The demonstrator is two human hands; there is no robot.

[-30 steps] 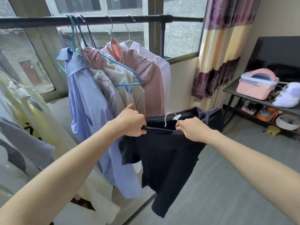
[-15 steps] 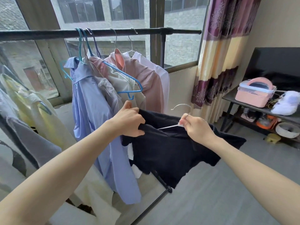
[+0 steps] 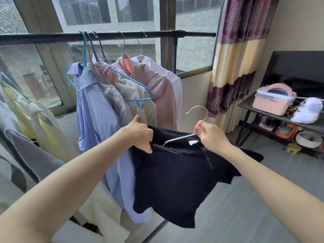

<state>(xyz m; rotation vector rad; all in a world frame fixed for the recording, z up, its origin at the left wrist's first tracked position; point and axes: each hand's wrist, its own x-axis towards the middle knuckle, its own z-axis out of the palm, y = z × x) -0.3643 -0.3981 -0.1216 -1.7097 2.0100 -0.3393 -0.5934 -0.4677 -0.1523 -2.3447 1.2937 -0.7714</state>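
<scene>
A: Left hand [image 3: 140, 133]?
B: Fingers curling, pinching the shirt [image 3: 177, 178] at its shoulder.
A: Right hand [image 3: 211, 135]?
B: Fingers pressing together, gripping the hanger [image 3: 182, 137] neck, hook pointing up.
A: Shirt location?
B: Hanging between both hands, below the rail [image 3: 112, 36], in front of the blue shirt [image 3: 101, 123].
A: Farther back?
B: Pink shirt [image 3: 157, 88] hanging on the rail; curtain [image 3: 236, 55] and pink box [image 3: 273, 99] sitting to the right.

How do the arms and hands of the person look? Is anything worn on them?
The left hand and right hand are bare: no gloves, and no ring, watch or bracelet shows. The left forearm and right forearm are uncovered as far as the picture reaches; no sleeve is in view.
</scene>
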